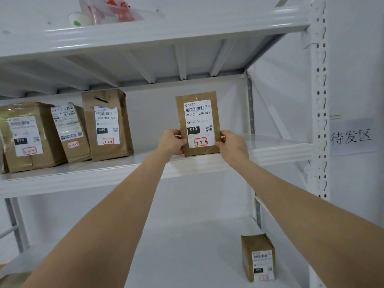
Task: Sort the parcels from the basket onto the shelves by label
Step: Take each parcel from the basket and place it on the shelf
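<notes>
Right now both arms reach up to the middle shelf (280, 150). A flat brown parcel (198, 121) stands upright there, a little toward 12 o'clock from the middle of the view, with its bottom at the shelf's front edge. The left hand (171, 142) has its grip closed on the parcel's left edge, thumb on the front. The right hand (232, 144) has its grip closed on the right edge the same way. The white label faces us. It says 010, and 3-2-8 is written in a red box.

At 9 o'clock, three other parcels (108, 125) stand in a row on the same shelf, well apart from the held one. At 5 o'clock a small parcel (258, 258) stands alone on the low shelf (187, 246). At 11 o'clock the top shelf (166, 28) holds a paper cup (78, 19) and a plastic bag (116, 9). At 3 o'clock a paper sign (351, 136) is stuck on the wall.
</notes>
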